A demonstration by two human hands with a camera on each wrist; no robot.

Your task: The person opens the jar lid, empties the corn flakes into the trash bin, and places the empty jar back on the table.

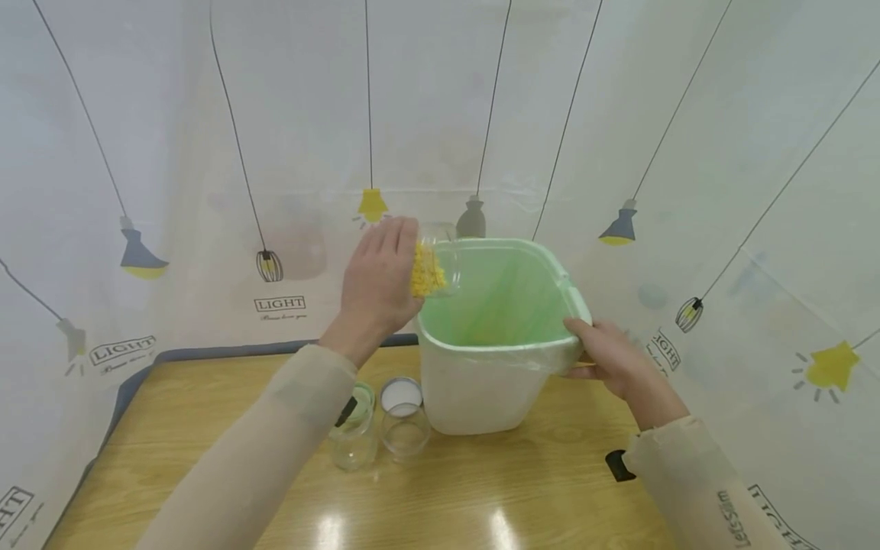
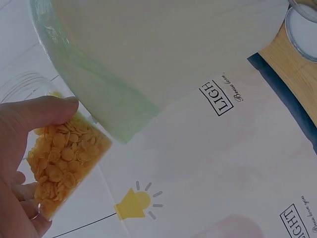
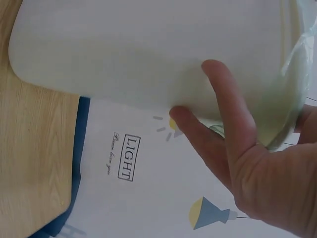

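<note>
My left hand grips a clear jar of yellow-orange flakes. In the head view the jar lies on its side, its mouth pointing right over the left rim of a white bin. The flakes fill the end near my palm. A pale green liner covers the bin's inside and folds over its rim. At the bin's right side my right hand holds the rim, thumb on top. Two of its fingers reach along the outer wall in the right wrist view.
Left of the bin, two clear empty jars stand on the wooden table. Behind them are a white round lid and a green-rimmed one. A pale sheet printed with lamps surrounds the table.
</note>
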